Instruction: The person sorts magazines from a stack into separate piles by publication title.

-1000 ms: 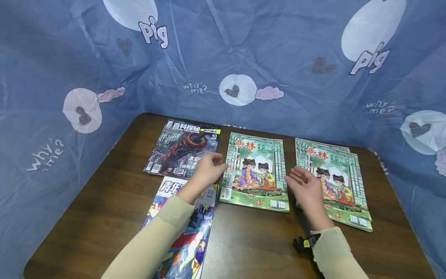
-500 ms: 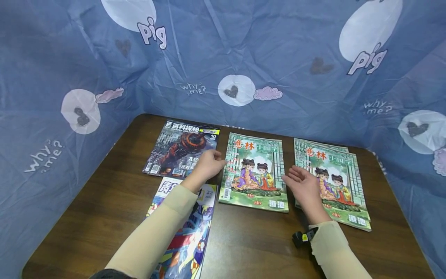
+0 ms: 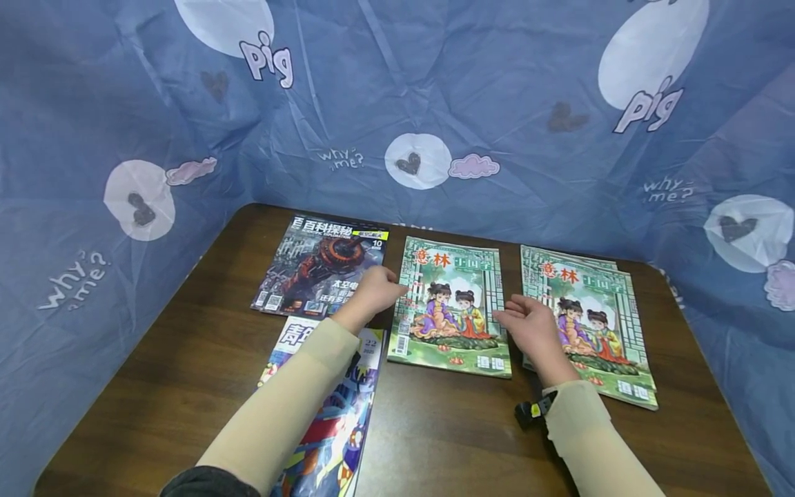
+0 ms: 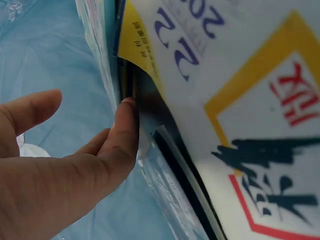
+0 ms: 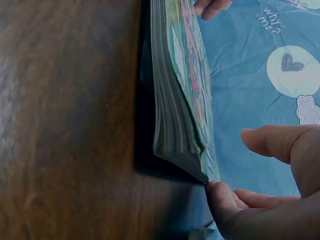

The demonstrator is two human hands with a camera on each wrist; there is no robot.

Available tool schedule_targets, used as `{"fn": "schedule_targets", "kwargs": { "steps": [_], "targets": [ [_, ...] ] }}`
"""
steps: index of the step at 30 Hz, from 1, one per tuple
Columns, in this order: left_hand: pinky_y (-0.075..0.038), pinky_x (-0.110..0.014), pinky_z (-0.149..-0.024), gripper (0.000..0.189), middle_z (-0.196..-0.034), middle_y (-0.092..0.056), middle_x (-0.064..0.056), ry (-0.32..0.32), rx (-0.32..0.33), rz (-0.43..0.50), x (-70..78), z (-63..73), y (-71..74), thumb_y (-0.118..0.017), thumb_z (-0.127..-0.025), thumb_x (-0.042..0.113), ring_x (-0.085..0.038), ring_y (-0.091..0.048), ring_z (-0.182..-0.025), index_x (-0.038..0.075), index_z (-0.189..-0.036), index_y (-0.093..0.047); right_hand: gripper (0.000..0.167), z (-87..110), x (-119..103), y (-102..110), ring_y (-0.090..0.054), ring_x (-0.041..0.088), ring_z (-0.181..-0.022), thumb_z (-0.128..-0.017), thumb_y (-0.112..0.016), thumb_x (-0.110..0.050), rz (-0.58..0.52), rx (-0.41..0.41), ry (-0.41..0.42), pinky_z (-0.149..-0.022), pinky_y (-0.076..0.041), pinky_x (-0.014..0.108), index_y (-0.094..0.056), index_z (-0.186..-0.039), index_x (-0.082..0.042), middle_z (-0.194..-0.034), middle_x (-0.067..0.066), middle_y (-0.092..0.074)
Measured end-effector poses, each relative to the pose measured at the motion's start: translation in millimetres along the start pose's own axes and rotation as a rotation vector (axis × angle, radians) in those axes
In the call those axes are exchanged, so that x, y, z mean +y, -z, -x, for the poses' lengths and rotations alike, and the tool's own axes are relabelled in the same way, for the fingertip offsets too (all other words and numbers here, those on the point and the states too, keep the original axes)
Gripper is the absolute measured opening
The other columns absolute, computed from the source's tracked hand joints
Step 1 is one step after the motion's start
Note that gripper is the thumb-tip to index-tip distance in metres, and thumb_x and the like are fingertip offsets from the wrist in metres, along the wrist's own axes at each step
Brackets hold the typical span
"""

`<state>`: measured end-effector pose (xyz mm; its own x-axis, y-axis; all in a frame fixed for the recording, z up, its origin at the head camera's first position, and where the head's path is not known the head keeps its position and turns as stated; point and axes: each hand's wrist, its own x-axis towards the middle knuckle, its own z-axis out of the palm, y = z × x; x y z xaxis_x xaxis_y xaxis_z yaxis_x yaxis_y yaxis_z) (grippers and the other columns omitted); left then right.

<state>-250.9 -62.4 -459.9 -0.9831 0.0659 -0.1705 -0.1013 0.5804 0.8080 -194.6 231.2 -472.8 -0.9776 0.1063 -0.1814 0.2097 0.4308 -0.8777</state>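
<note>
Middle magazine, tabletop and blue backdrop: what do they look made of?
Middle magazine: printed paper, smooth, perhaps lightly glossy; layered page edges show in the right wrist view. Tabletop: wood or laminate, slight sheen; brown grain and a soft reflection. Blue backdrop: thin, matte-looking fabric or plastic sheet, judging by its creases.

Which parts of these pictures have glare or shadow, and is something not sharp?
Head view: glare whitens part of the colourful front magazine, pale sheen on the table; left wrist: dark gap beside the left hand; right wrist: dark shadow along the middle green magazine, and the table looks soft.
</note>
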Motion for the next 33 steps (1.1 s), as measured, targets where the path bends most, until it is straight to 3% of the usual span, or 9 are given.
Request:
{"fn": "schedule_targets", "kwargs": {
  "steps": [5,9,12,14,22,28,33],
  "targets": [
    [-0.052,-0.047,-0.093,0.041,-0.123,-0.062,-0.025,0.022,0.009,0.004,-1.5,-5.1,-0.9,-0.073,-0.092,0.015,-0.038,-0.06,-0.111,-0.011,-0.121,-0.063,0.073,-2.9,0.1,-0.1,-0.051,0.037,-0.131,-0.096,-0.072,-0.022,0.007,-0.008,-0.036,-0.103,-0.047,0.047,-0.035,-0.153,0.006,-0.145,0.025,-0.05],
    [-0.057,-0.043,-0.081,0.031,-0.112,-0.063,-0.023,0.05,-0.005,0.03,-0.1,-5.7,-1.7,-0.073,-0.092,0.014,-0.033,-0.066,-0.09,-0.01,-0.109,-0.064,0.074,-6.7,1.3,0.7,-0.05,0.037,-0.132,-0.097,-0.071,-0.025,0.014,-0.022,-0.042,-0.103,-0.047,0.047,-0.035,-0.153,0.006,-0.146,0.024,-0.05],
    [-0.059,-0.038,-0.07,0.023,-0.1,-0.061,-0.019,0.073,-0.028,0.048,0.9,-5.7,-3.1,-0.073,-0.092,0.014,-0.026,-0.064,-0.073,-0.007,-0.095,-0.062,0.074,-8.7,2.0,0.3,-0.05,0.038,-0.132,-0.096,-0.071,-0.026,0.029,-0.025,-0.046,-0.103,-0.047,0.047,-0.035,-0.153,0.007,-0.145,0.025,-0.05],
    [-0.058,-0.036,-0.067,0.023,-0.095,-0.06,-0.017,0.084,-0.042,0.048,1.2,-5.7,-4.2,-0.073,-0.092,0.014,-0.025,-0.062,-0.069,-0.005,-0.09,-0.061,0.074,-9.3,2.2,-0.4,-0.05,0.038,-0.132,-0.096,-0.071,-0.026,0.045,-0.024,-0.049,-0.103,-0.047,0.048,-0.036,-0.153,0.007,-0.145,0.025,-0.05],
    [-0.058,-0.04,-0.073,0.025,-0.104,-0.058,-0.019,0.097,-0.064,0.077,0.8,-6.0,-6.8,-0.071,-0.092,0.012,-0.03,-0.061,-0.086,-0.009,-0.098,-0.061,0.071,-8.4,2.0,-3.2,-0.051,0.039,-0.13,-0.097,-0.07,-0.024,0.061,-0.004,-0.027,-0.101,-0.048,0.047,-0.038,-0.151,0.008,-0.143,0.025,-0.052],
    [-0.058,-0.04,-0.072,0.02,-0.1,-0.057,-0.018,0.089,-0.057,0.123,3.9,-6.1,-7.8,-0.07,-0.089,0.007,-0.029,-0.059,-0.082,-0.01,-0.096,-0.061,0.071,-7.6,2.0,-2.1,-0.051,0.039,-0.131,-0.096,-0.071,-0.023,0.052,-0.009,-0.032,-0.101,-0.048,0.048,-0.038,-0.151,0.008,-0.143,0.026,-0.051],
    [-0.059,-0.04,-0.076,0.029,-0.116,-0.058,-0.021,0.111,-0.077,0.186,4.0,-5.6,-8.8,-0.07,-0.089,0.002,-0.029,-0.062,-0.088,-0.012,-0.113,-0.06,0.072,-8.3,2.3,-1.7,-0.05,0.04,-0.132,-0.096,-0.07,-0.023,0.055,-0.012,-0.037,-0.102,-0.048,0.048,-0.037,-0.152,0.008,-0.144,0.026,-0.05]
  ]
}}
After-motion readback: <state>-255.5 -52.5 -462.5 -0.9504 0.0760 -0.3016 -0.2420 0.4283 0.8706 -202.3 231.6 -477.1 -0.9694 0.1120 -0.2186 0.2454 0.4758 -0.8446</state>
